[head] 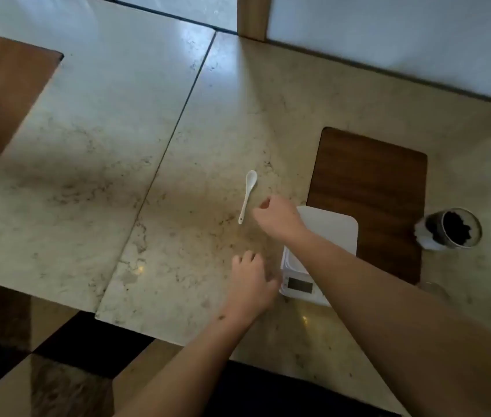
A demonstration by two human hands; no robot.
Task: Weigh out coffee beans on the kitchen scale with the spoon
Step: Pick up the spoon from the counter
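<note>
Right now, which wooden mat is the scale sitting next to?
The darker wooden mat on the right, touching the scale, with the bean jar beside it. The lighter mat lies far left, alone.

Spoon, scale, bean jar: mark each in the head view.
spoon (247,196): head view, point on the middle of the white handle.
scale (332,225): head view, point on the bare white weighing platform.
bean jar (455,228): head view, point on the dark beans seen through its open mouth.
</note>
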